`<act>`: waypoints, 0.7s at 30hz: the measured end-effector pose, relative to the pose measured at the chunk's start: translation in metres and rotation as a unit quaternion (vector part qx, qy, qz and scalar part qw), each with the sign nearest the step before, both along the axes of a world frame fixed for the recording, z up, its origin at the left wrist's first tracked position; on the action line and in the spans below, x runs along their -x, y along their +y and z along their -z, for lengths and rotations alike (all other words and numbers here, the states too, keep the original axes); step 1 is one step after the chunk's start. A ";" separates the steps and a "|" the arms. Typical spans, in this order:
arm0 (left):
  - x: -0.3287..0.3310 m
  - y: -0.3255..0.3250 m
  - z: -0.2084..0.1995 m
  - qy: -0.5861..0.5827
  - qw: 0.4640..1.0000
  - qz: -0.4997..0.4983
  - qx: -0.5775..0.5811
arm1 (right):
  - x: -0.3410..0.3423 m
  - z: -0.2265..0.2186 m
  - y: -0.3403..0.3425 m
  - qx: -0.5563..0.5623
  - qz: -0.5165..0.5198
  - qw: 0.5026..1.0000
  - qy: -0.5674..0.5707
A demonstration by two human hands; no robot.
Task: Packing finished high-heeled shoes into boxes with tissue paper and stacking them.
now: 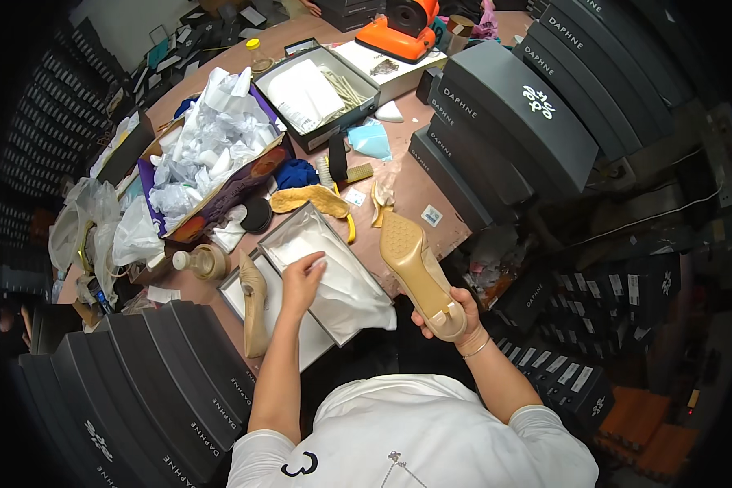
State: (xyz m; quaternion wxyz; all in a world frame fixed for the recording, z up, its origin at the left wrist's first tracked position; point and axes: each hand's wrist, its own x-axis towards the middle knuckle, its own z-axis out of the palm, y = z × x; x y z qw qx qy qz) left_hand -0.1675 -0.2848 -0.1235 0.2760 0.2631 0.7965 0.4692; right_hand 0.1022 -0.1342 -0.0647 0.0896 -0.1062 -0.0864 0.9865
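Note:
My right hand [451,319] grips a beige high-heeled shoe [411,264] round its heel end, with the patterned sole facing up and the toe pointing away. Over an open grey shoebox [354,325], my left hand [302,282] has its fingers curled together on white tissue paper [342,285] that lines the box. The tissue spills past the box's near right corner. Left of that hand, a second beige shoe [254,309] lies on its side on a white-lined box lid [293,342].
Black shoebox stacks rise at right [496,122] and near left [138,374]. A purple carton [211,215] brims with crumpled white paper. Beyond the open box lie a yellow cloth [309,198], a brush [358,172], a glass jar [207,262] and a box of paper sheets [366,106].

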 end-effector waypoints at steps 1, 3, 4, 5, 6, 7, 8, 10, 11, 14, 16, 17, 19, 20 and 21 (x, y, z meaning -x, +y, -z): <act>0.010 -0.005 -0.027 0.008 1.000 -0.027 0.013 | 0.003 0.002 0.004 0.006 -0.007 1.000 0.001; 0.029 -0.013 -0.070 0.109 0.985 -0.106 -0.077 | 0.014 0.002 0.009 0.013 -0.025 1.000 0.008; 0.035 -0.014 -0.088 0.135 0.969 -0.149 -0.142 | 0.020 0.000 0.012 0.012 -0.034 0.999 0.009; 0.039 -0.012 -0.115 0.186 0.959 -0.149 -0.151 | 0.026 -0.002 0.015 0.011 -0.042 0.999 0.010; 0.039 -0.010 -0.135 0.238 0.946 -0.151 -0.160 | 0.033 -0.005 0.017 0.008 -0.053 0.999 0.011; 0.038 -0.007 -0.139 0.258 0.945 -0.139 -0.143 | 0.036 -0.008 0.019 -0.029 -0.063 0.998 0.010; 0.037 -0.005 -0.144 0.279 0.943 -0.131 -0.126 | 0.040 -0.012 0.022 -0.066 -0.075 0.995 0.013; 0.036 -0.002 -0.138 0.320 0.932 -0.130 -0.105 | 0.050 -0.034 0.027 -0.143 -0.115 0.983 0.012; 0.037 0.001 -0.128 0.314 0.936 -0.132 -0.091 | 0.051 -0.054 0.029 -0.161 -0.149 0.976 0.019; 0.027 0.015 -0.118 0.206 0.960 -0.161 -0.094 | 0.028 -0.086 0.048 -0.223 -0.284 0.933 -0.001; 0.018 0.013 -0.124 0.097 0.976 -0.165 -0.103 | 0.033 -0.096 0.045 -0.278 -0.312 0.908 -0.040; 0.010 0.009 -0.123 0.045 0.982 -0.131 -0.131 | 0.042 -0.102 0.036 -0.288 -0.305 0.905 -0.066; -0.012 -0.002 -0.118 -0.086 0.970 -0.031 -0.224 | 0.063 -0.092 0.022 -0.295 -0.304 0.902 -0.088; -0.021 -0.008 -0.118 -0.149 0.952 0.019 -0.267 | 0.073 -0.072 0.016 -0.334 -0.257 0.899 -0.117; -0.019 -0.018 -0.117 -0.127 0.975 0.080 -0.161 | 0.080 -0.049 0.013 -0.372 -0.204 0.893 -0.148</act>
